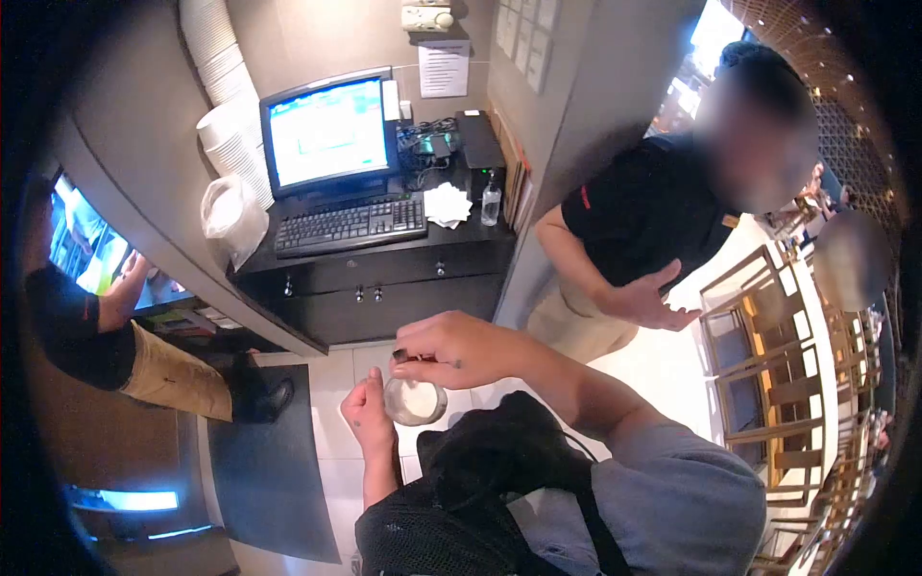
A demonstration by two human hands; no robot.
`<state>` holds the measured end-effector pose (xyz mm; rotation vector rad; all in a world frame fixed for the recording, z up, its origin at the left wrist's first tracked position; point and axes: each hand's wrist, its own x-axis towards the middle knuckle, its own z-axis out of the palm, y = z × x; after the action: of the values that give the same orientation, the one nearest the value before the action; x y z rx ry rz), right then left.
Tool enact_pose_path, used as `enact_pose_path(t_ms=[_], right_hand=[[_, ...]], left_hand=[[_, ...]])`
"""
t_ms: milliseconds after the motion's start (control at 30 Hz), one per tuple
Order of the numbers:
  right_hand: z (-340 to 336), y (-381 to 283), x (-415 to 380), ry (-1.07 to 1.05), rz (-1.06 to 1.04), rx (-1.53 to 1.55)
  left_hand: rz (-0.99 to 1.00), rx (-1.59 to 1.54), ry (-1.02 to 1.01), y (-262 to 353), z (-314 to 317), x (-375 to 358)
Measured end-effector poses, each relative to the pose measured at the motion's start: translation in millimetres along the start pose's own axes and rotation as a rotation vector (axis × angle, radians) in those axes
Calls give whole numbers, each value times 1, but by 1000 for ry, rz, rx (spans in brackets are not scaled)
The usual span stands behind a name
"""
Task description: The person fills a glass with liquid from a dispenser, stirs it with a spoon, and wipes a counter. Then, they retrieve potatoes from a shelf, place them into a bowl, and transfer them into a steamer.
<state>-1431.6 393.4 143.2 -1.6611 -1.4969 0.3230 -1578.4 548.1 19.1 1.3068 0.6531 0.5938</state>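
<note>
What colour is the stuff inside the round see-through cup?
The stuff is creamy white, best seen in the head view.

Computer equipment comprises one monitor [328,130] and one keyboard [351,226]. The counter [413,315] bears one clear bottle [491,204]; four metal knobs [288,287] show on its front. One dark floor mat [264,480] is present. Hands at the one glass [418,401] total two: one left hand [367,411], one right hand [447,348]. Black-shirted co-workers [643,216] number two.
</note>
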Motion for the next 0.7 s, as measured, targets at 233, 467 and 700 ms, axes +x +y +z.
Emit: enact_pose_path(t_ms=[233, 467, 700], right_hand=[[-10, -9, -12, -65, 77, -69], [-5, -11, -14, -54, 40, -25], [2, -15, -10, -55, 1, 15]], left_hand=[[6, -20, -79, -4, 4, 7], [26, -46, -99, -9, -2, 9], [8, -80, -49, -7, 0, 7]])
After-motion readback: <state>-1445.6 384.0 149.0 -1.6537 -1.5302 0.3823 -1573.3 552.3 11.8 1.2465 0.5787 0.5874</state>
